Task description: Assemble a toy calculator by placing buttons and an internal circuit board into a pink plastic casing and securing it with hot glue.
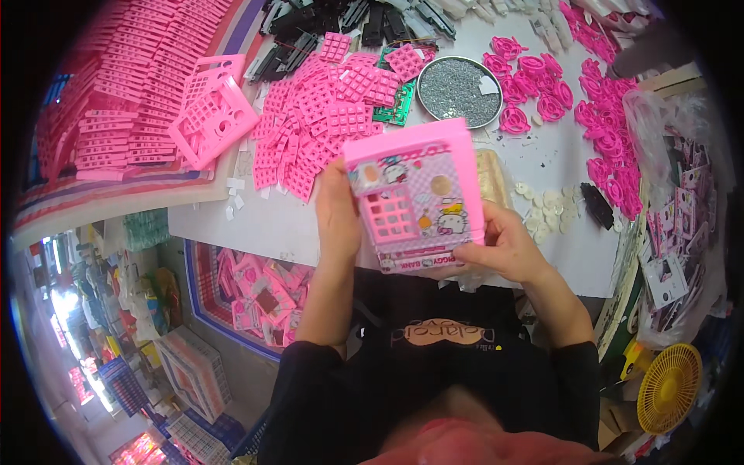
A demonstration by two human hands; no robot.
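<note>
Both my hands hold a pink toy money box panel (425, 221), tilted over the near part of the table. Its face carries a printed cat pattern, and a grid of square holes sits at the lower left. My left hand (339, 213) is closed around the left edge, its fingers partly hidden behind. At the lower right corner my right hand (508, 246) grips with the thumb on the face. A second printed edge shows along the bottom; whether it is a separate piece I cannot tell. Behind the panel lies a heap of pink keypads (302, 128).
Beyond stands a round tray of small screws (459, 91), beside a green circuit board (397, 106). Pink rings (535, 81) and white discs (552, 208) lie to the right. Stacked pink frames (139, 85) fill the far left. A bin of pink parts (267, 298) sits below the table edge.
</note>
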